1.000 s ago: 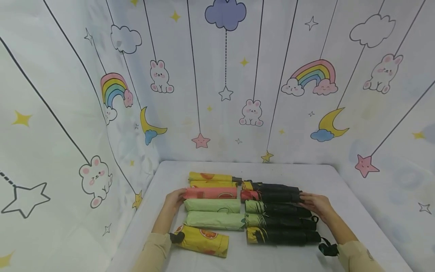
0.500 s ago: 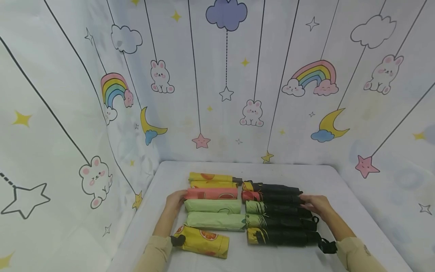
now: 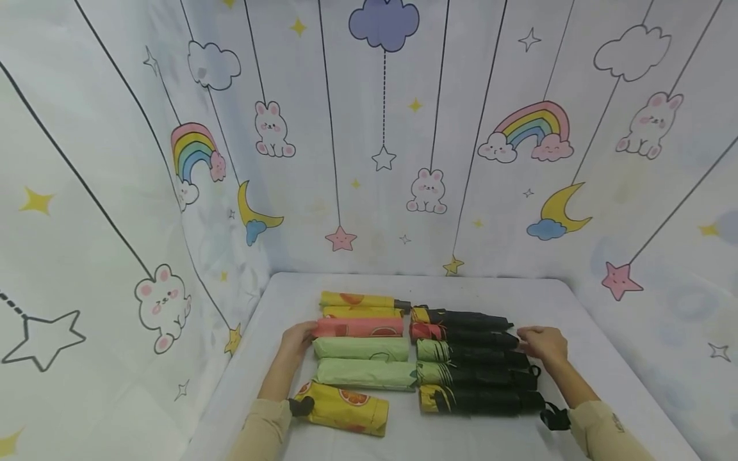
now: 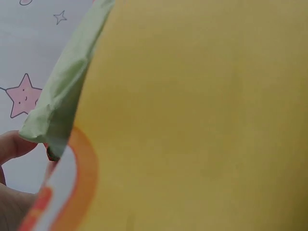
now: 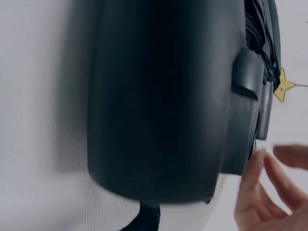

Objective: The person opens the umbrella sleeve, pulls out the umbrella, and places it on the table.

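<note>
In the head view, my left hand (image 3: 297,339) has its fingertips right at the left end of a pink fruit-print umbrella sleeve (image 3: 360,327). The left wrist view shows part of this hand (image 4: 14,173), finger and thumb apart, tips hidden behind a pale green sleeve (image 4: 62,91) and a yellow sleeve (image 4: 192,106). My right hand (image 3: 544,344) is just beyond the right end of a folded black umbrella (image 3: 478,336) with red cloth at its other end. Its fingers hold nothing; in the right wrist view they hover (image 5: 269,192) beside the black handle ends.
Two light green sleeves (image 3: 362,373) and a yellow orange-print sleeve (image 3: 346,408) lie nearer on the white table (image 3: 461,442). More yellow sleeves (image 3: 357,299) lie at the back. Several black folded umbrellas (image 3: 481,402) line the right side. Printed white cloth walls (image 3: 369,211) surround the table.
My right hand has drawn back slightly to the right, off the end of the umbrella with red cloth, which now reaches a little further right. My left hand has barely moved.
</note>
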`<state>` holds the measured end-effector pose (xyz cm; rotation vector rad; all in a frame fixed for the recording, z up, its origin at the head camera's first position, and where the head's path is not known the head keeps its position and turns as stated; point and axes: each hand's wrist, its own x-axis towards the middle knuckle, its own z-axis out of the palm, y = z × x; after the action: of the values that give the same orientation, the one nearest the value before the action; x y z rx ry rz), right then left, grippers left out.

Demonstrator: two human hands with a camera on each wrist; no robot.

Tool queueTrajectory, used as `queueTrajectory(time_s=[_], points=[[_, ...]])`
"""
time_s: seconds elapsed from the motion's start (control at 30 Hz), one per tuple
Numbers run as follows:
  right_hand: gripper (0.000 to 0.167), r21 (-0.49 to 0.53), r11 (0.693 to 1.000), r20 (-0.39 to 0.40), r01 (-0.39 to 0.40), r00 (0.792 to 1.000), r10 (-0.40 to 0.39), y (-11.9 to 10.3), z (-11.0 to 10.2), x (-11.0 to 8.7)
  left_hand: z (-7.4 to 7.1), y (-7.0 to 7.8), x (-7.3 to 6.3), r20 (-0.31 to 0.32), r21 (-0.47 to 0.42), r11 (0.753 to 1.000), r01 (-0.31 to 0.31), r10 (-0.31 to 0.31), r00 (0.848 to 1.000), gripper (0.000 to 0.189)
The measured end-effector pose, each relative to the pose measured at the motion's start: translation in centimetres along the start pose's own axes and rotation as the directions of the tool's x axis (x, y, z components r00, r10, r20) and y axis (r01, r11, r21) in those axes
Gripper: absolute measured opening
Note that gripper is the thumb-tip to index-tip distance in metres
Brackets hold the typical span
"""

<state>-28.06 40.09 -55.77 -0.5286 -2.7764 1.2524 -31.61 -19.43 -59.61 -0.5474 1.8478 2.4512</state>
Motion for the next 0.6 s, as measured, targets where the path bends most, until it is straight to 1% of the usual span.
queueTrajectory(time_s=[0.07, 0.13, 0.17, 0.23, 0.33, 0.43, 0.53, 0.6], points=[[0.043, 0.017, 1.0, -0.067, -0.001, 0.998, 0.002, -0.3, 0.2, -0.1, 0.1, 0.3, -0.1, 0.02, 0.013, 1.0, 0.01, -0.01, 1.0, 0.039], [0.041, 0.077, 0.997, -0.089, 0.006, 0.996, 0.001, -0.6, 0.5, -0.1, 0.2, 0.6, -0.1, 0.025, 0.02, 0.999, 0.026, -0.026, 0.999, 0.04], [0.04, 0.087, 0.996, -0.096, 0.01, 0.995, -0.002, -0.8, 0.6, -0.1, 0.2, 0.7, -0.1, 0.023, 0.022, 0.999, 0.033, -0.033, 0.999, 0.04], [0.039, 0.096, 0.995, -0.092, 0.041, 0.995, -0.032, -1.2, 0.9, 0.1, 0.3, 0.9, -0.1, 0.025, 0.021, 0.999, 0.039, -0.039, 0.999, 0.038], [0.039, 0.068, 0.993, -0.071, 0.096, 0.993, -0.091, -2.0, 1.3, 0.4, 0.5, 1.3, 0.0, 0.01, 0.026, 0.998, 0.05, -0.05, 0.999, 0.035], [0.04, 0.038, 0.991, -0.049, 0.13, 0.99, -0.129, -3.0, 1.7, 0.6, 0.8, 1.7, 0.3, 0.002, 0.035, 0.997, 0.065, -0.065, 0.998, 0.039], [0.041, 0.027, 0.988, -0.041, 0.155, 0.987, -0.154, -4.3, 2.1, 0.8, 1.1, 2.3, 0.6, -0.007, 0.08, 0.994, 0.076, -0.076, 0.997, 0.048], [0.043, 0.052, 0.985, -0.019, 0.166, 0.986, -0.165, -5.2, 2.6, 0.8, 1.2, 2.8, 0.9, -0.013, 0.122, 0.989, 0.08, -0.079, 0.997, 0.053]])
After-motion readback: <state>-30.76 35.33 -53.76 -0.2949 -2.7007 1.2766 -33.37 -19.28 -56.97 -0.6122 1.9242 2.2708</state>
